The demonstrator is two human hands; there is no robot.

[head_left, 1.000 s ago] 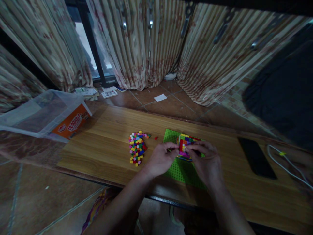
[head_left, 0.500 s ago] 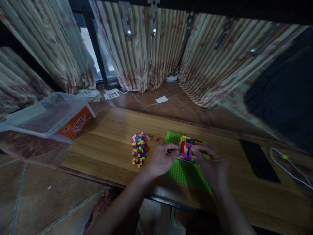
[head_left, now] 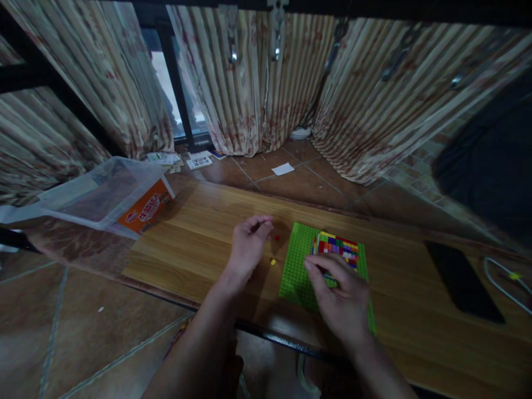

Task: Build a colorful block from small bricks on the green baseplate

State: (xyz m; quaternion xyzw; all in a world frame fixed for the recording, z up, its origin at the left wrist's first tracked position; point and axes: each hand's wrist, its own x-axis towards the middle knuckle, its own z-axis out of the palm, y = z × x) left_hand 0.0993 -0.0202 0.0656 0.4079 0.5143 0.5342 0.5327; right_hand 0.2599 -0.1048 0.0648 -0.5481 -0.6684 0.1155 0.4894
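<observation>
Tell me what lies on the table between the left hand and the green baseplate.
In the head view, a small red brick and a small yellow brick lie loose on bare wood between the left hand and the green baseplate.

The scene is dim and bluish; the only bright patch is the window gap at upper left; the curtains bow with wide-angle distortion; corners darken; the left hand casts a soft shadow; detail is soft.

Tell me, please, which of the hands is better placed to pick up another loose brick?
Probably the left hand: it hovers over the spot with loose bricks, near the small yellow brick, while the right hand rests against the brick block.
</observation>
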